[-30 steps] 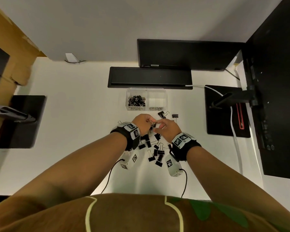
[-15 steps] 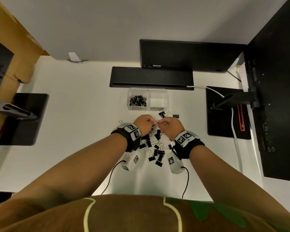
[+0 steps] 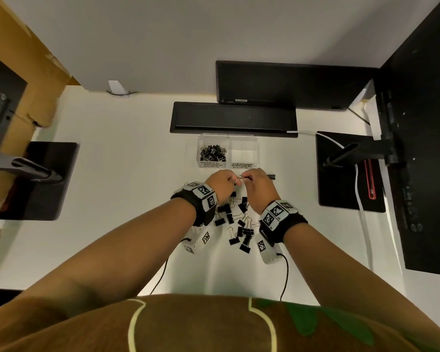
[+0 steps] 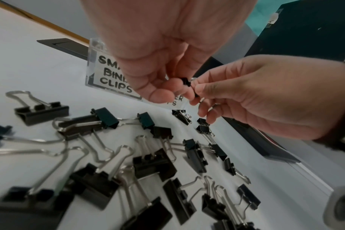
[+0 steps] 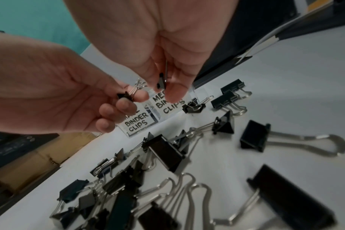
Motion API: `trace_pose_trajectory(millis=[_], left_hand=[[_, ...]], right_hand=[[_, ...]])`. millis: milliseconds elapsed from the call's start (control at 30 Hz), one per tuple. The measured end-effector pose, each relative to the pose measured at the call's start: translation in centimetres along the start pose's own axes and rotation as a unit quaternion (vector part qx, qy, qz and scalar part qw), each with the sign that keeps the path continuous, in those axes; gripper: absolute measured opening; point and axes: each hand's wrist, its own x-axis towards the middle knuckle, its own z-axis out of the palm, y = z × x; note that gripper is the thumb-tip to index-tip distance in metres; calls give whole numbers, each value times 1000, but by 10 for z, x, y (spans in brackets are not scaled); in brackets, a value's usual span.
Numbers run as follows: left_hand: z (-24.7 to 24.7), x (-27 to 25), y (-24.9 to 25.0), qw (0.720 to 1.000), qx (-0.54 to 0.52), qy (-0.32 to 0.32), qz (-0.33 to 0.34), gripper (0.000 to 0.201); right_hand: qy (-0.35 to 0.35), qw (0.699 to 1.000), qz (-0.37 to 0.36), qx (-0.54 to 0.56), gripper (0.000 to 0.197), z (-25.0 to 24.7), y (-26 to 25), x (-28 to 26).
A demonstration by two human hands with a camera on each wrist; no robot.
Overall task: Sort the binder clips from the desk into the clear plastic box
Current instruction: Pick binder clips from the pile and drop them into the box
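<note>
Both hands hover just in front of the clear plastic box (image 3: 256, 148). My left hand (image 3: 233, 181) pinches a small black binder clip (image 5: 125, 95) by its body, wire handles pointing at the other hand. My right hand (image 3: 249, 178) pinches a second small clip (image 5: 161, 82). The two clips meet between the fingertips; I cannot tell if they are hooked together. The box's left cell, labelled small binder clips, holds several clips (image 3: 212, 153). Its right cell, labelled medium, looks bare. A pile of mixed black clips (image 3: 239, 224) lies on the white desk under my wrists.
A black bar (image 3: 234, 118) and a monitor (image 3: 290, 85) stand behind the box. Black monitor-stand bases sit at left (image 3: 36, 181) and right (image 3: 348, 171). A white cable (image 3: 361, 199) runs down the right side. Cardboard (image 3: 23, 72) is at far left.
The hands have stayed together over the pile, fingertips working the small clips. They have drifted a little toward the box.
</note>
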Motion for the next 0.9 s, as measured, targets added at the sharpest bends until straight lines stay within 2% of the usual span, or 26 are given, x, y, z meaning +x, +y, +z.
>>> trace_pose_trajectory(millis=[200,333,433,567,767,900], left_hand=[[-7,1,-1,1000,18,-6,25,33],[-8,1,-9,999,20,-3,37,29],[-6,-1,-14,998,-23,11,51,21],[-9,-4,-16,996,-93,5,18,13],[-16,-2,-23,996,-76,-43,-36,13],[-24,-2,-33,996,-81,0,-46,22]], right_hand=[[-8,1000,-20,10,24,-2,-4,2],[-8,992,29,119,22,-5,-8,2],[-18,975,67,210,25,-11,-12,2],[-37,949,97,299,30,-15,-16,0],[-17,913,106,394,32,-16,-19,5],[5,905,126,406,31,-23,-13,10]])
